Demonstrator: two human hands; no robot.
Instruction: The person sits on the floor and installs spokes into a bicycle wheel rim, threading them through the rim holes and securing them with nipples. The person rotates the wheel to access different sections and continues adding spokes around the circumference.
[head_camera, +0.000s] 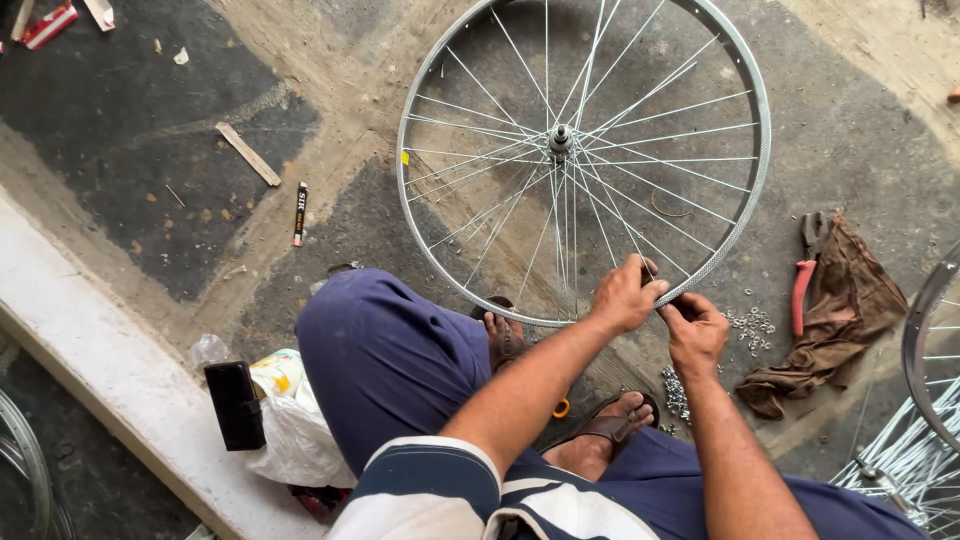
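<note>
A silver bicycle wheel rim (760, 130) with thin spokes and a central hub (560, 138) stands on the ground in front of me. My left hand (625, 295) grips the rim's near edge, pinching a spoke where it meets the rim. My right hand (693, 330) is closed just to the right of it, fingers on the same spot of the rim; a small dark tool may be in it, but I cannot tell. Small metal spoke nipples (752, 325) lie scattered beside my right hand.
Red-handled pliers (803, 290) rest on a brown rag (850, 300) at right. More wheels (925, 420) lie at the right edge. A black block (236, 403) and plastic bags (290, 420) sit on a concrete step (90, 350) at left. A small tube (299, 212) lies on the ground.
</note>
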